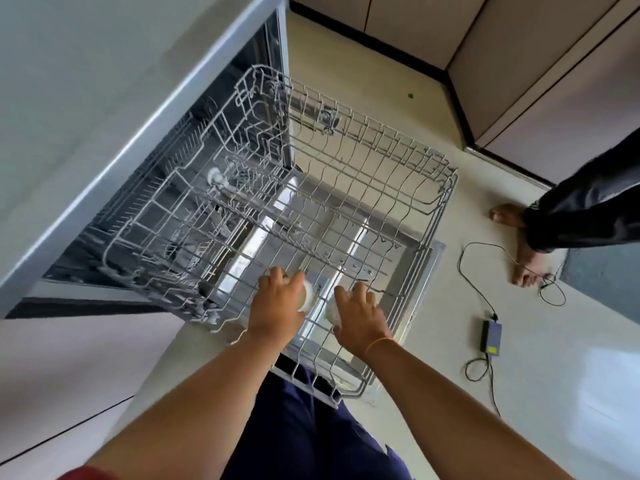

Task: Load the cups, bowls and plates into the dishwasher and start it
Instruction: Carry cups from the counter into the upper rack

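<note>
Grey wire makes up the dishwasher rack (346, 157), which is pulled out over the open steel door (434, 258) of the dishwasher (221, 98), seen from the head camera.

Both hands reach down into the rack close to its edge nearest the wearer. The left hand (280, 303) has its fingers curled over the top of the left cup (308, 297), a white one with a tan patch showing beside the palm. The right hand (360, 315) wraps its fingers the same way round the right cup (333, 315), also white, with the thumb down the near side. The two cups are just beside each other. Whether they rest on the wires or hang just above them cannot be told, nor which way up they are. An orange thread (379, 342) circles the right wrist.

A pale countertop (86, 98) runs above the dishwasher at the left. On the cream floor (363, 64) beyond the rack's front edge lie a black cable (465, 251) and a dark power adapter (491, 337). Its small yellow label is too small to read. Another person's bare feet (526, 268) and dark trouser leg (588, 202) show at the right, by beige cabinets (554, 64). The wearer's blue trousers (311, 438) fill the bottom of the frame.
</note>
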Demonstrator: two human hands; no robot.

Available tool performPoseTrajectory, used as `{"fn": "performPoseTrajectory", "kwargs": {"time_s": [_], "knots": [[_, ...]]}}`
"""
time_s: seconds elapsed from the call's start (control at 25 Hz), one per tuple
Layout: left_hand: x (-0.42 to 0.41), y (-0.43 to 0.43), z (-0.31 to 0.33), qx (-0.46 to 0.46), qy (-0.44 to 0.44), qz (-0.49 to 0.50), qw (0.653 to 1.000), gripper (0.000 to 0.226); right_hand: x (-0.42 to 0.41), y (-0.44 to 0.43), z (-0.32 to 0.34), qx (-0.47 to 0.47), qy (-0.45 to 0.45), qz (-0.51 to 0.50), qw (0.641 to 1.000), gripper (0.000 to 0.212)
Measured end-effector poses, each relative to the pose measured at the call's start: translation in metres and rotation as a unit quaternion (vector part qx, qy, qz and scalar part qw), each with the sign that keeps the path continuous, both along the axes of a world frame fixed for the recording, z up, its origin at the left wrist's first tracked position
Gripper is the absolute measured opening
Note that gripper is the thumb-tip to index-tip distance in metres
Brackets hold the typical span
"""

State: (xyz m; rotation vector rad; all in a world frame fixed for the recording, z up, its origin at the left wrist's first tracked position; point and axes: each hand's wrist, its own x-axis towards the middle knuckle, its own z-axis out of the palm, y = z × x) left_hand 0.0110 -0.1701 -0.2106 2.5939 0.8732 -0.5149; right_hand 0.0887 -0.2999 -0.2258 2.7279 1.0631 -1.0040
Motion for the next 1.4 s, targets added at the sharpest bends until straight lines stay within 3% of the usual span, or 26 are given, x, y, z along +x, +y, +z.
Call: {"fn": "performPoseTrajectory", "kwargs": {"time_s": [0.32,0.68,0.92,1.12,1.28,1.4], "knots": [[0.021,0.001,-0.034,0.01,0.056,-0.028,0.998,0.064,-0.007,0.007,-0.03,-0.028,0.011,-0.014,0.999,0.067],[0.029,0.001,-0.046,-0.039,0.154,-0.061,0.985,0.09,0.018,0.01,-0.025,-0.054,0.066,0.002,0.996,0.069],[0.025,0.003,-0.027,-0.056,0.123,-0.036,0.99,0.09,0.015,0.007,-0.012,-0.014,0.094,-0.052,0.994,0.075],[0.023,0.004,0.008,-0.033,0.081,-0.011,0.996,0.092,0.014,0.015,0.016,0.076,0.032,-0.046,0.996,0.062],[0.021,0.017,0.046,0.02,-0.005,0.006,1.0,0.072,0.009,0.047,0.056,0.182,-0.027,-0.046,0.982,0.057],[0.008,0.039,0.085,0.057,-0.125,0.059,0.989,0.058,0.001,0.08,0.095,0.286,-0.054,-0.016,0.957,0.053]]}}
